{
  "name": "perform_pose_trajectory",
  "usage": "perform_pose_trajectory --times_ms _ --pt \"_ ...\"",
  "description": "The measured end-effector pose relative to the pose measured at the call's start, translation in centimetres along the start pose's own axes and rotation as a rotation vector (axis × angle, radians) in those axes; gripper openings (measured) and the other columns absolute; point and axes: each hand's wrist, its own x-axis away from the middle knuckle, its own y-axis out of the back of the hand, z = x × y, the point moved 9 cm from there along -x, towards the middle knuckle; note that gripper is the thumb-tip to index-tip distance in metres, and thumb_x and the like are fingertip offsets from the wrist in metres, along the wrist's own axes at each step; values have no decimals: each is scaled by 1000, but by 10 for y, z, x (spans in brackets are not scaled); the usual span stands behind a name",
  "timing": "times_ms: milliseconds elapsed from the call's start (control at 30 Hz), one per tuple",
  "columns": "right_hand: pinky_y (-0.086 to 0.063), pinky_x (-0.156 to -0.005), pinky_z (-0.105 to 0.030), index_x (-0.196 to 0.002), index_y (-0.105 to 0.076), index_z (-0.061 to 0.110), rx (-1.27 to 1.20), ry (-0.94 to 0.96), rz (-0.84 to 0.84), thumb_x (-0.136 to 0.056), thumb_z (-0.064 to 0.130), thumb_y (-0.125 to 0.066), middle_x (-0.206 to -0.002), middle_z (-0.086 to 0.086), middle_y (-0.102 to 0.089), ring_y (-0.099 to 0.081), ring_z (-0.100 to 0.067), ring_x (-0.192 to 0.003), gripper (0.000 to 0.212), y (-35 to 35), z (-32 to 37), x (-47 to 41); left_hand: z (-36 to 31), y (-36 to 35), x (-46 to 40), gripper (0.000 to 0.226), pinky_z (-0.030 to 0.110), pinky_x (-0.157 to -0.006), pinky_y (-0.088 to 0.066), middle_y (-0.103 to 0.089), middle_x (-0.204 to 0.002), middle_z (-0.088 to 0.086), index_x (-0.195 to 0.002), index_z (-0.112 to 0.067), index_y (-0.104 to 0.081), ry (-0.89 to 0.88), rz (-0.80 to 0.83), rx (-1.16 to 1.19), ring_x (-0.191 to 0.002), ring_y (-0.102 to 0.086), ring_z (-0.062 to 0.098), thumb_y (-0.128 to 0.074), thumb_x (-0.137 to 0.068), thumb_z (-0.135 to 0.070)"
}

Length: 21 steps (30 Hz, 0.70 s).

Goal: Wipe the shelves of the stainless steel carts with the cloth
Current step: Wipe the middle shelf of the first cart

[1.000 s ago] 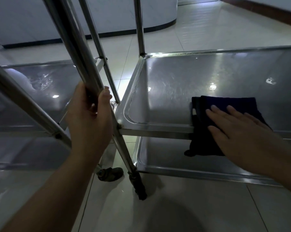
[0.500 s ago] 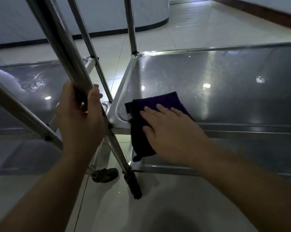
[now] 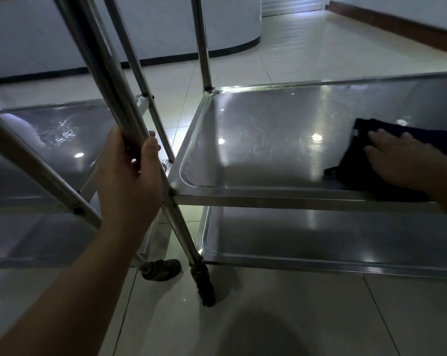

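No words, labels, brand marks, numbers or signs can be read anywhere I look.
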Motion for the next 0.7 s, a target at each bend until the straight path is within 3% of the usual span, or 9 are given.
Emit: perform_pose_trajectory --times_ms 100,200,267,333,467,533,600,700 --pt "-13 -123 -57 -162 -13 29 -73 131 -3 -94 59 -12 -171 8 -7 -9 -32 -156 74 10 97 -7 0 -1 2 15 51 -74 -60 -66 -103 3 -100 -47 -49 20 5 -17 -93 -68 27 -54 -106 -34" --pt "-8 -123 -53 -163 -12 30 -65 409 -10 -103 52 -19 -171 9 -7 -7 -27 -157 63 5 199 9 1 -2 4 15 34 -70 -61 -63 -95 -17 -103 -49 -48 32 6 -35 -86 -68 7 -53 -107 -35" --pt "-6 -124 -50 -163 -12 31 -74 555 -14 -105 50 -20 -171 9 -7 -7 -24 -157 61 3 246 28 1 -1 4 14 23 -65 -60 -63 -94 -24 -104 -51 -47 40 -1 -58 -82 -64 -5 -52 -106 -38" --pt "-2 -124 -48 -163 -10 31 -86 636 2 -105 50 -19 -171 9 -6 -4 -22 -157 61 -2 266 43 4 0 5 7 21 -64 -59 -65 -98 -28 -105 -50 -48 64 -15 -65 -84 -65 -7 -50 -104 -43" --pt "-2 -124 -48 -163 -8 31 -114 522 -18 -105 50 -17 -171 10 -3 -1 -22 -157 62 -2 229 35 4 -1 5 26 42 -80 -61 -65 -115 -15 -124 -31 -50 99 -69 -113 -103 -69 5 -46 -103 -45" --pt "-5 -124 -49 -163 -10 31 -119 428 -34 -104 51 -17 -171 10 -4 -4 -22 -157 63 2 189 22 3 -2 6 29 45 -84 -60 -64 -116 -13 -128 -24 -50 107 -86 -123 -105 -69 7 -46 -105 -41" --pt "-9 -124 -51 -163 -11 31 -90 332 -41 -104 52 -17 -171 10 -5 -7 -24 -157 63 5 140 8 5 -1 7 26 44 -82 -60 -63 -108 -21 -127 -25 -51 102 -103 -139 -100 -68 3 -46 -106 -40" --pt "-12 -123 -53 -162 -13 31 -78 173 -67 -104 52 -18 -171 9 -7 -10 -26 -157 62 12 65 -10 2 -1 10 18 31 -68 -56 -60 -93 -23 -119 -30 -49 76 -114 -206 -85 -65 1 -49 -105 -41"
